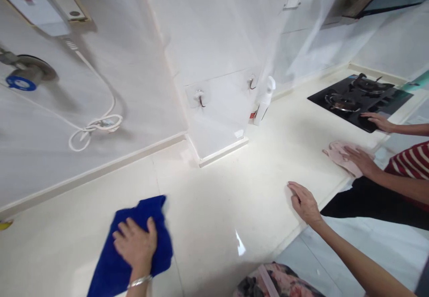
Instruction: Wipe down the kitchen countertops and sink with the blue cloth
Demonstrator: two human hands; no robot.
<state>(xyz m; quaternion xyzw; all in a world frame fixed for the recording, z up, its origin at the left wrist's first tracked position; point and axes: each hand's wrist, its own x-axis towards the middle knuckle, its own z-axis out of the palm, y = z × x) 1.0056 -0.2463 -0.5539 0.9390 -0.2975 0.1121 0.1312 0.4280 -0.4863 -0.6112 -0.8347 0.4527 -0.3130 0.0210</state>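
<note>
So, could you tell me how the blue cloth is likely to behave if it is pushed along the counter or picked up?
The blue cloth looks floppy: it lies rumpled and folded under the left hand, so lifted it would probably droop. On the glossy countertop it should slide easily, perhaps bunching ahead of the palm.

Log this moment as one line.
left hand: flat on blue cloth on counter | right hand: flat on counter near edge | co-worker's hand: on pink cloth
</note>
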